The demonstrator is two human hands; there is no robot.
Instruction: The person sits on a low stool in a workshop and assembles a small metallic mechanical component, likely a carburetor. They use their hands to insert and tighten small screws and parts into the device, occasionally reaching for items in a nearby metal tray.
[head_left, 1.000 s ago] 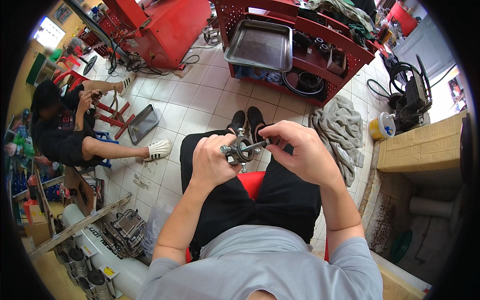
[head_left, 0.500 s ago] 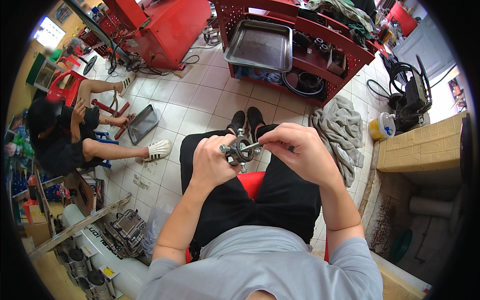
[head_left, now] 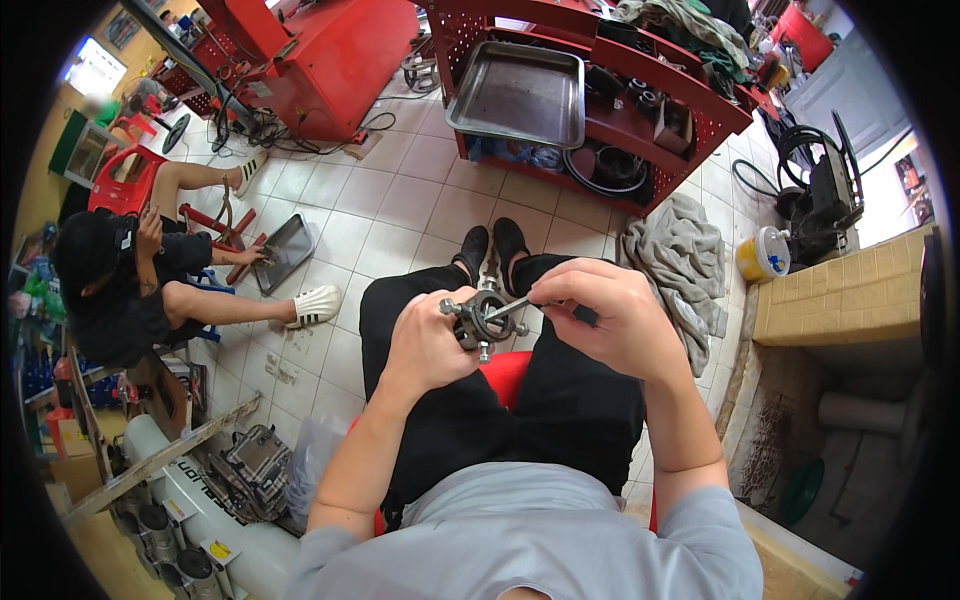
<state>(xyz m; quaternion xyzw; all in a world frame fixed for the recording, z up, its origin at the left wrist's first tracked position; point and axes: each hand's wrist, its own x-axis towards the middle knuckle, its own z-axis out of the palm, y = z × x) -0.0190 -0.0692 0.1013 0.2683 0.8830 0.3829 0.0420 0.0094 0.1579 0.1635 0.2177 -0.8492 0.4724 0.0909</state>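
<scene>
1. left hand: fingers curled, grip mostly closed around the left side of a ring-shaped metal part; fingertips hidden beneath it.
2. part location: held above the gap between the knees, ring face tilted up. several bolts stick out from its rim.
3. right hand: thumb and index finger pinched together on a thin metal rod; remaining fingers loosely bent. a dark patch shows below the fingers; cannot tell what it is.
4. rod: slants down and leftward, its far end at the ring's opening. cannot tell whether it touches the inner wall.
5. below the hands: black trousers, red seat between the thighs; black shoes farther ahead on the tiled floor.
6. ahead: metal tray on a red cart.
7. right side: crumpled grey cloth on the floor, white-and-yellow bucket near it.
8. left side: seated co-worker, one hand near a second, smaller tray.
</scene>
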